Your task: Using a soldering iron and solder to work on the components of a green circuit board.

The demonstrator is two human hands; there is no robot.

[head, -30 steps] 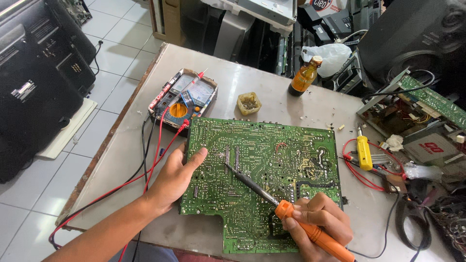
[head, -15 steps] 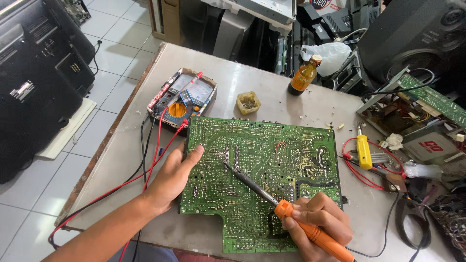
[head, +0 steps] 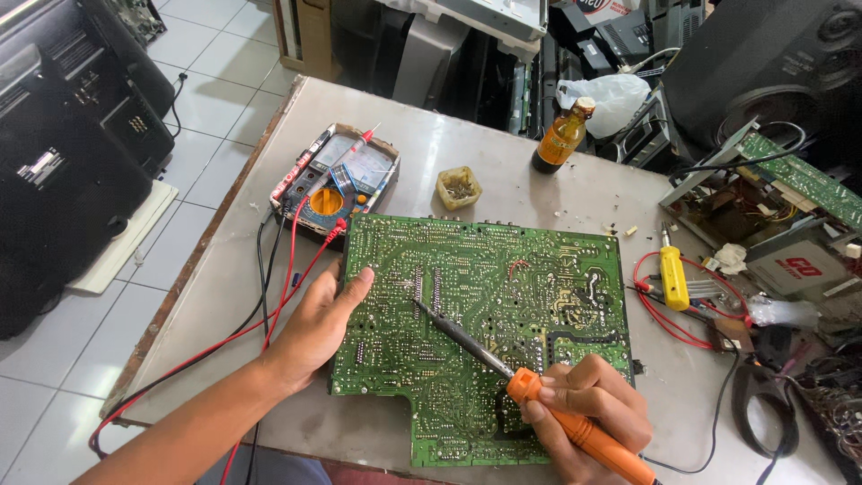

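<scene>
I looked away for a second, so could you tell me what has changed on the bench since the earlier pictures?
Very little. The soldering iron in the right hand keeps its tip on the green circuit board. The left hand still rests at the board's left edge. The multimeter and brown bottle have not moved.

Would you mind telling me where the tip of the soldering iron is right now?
In the head view, the soldering iron, held in the right hand, has its tip on the green circuit board, left of the board's centre, near the left hand's thumb.
</scene>
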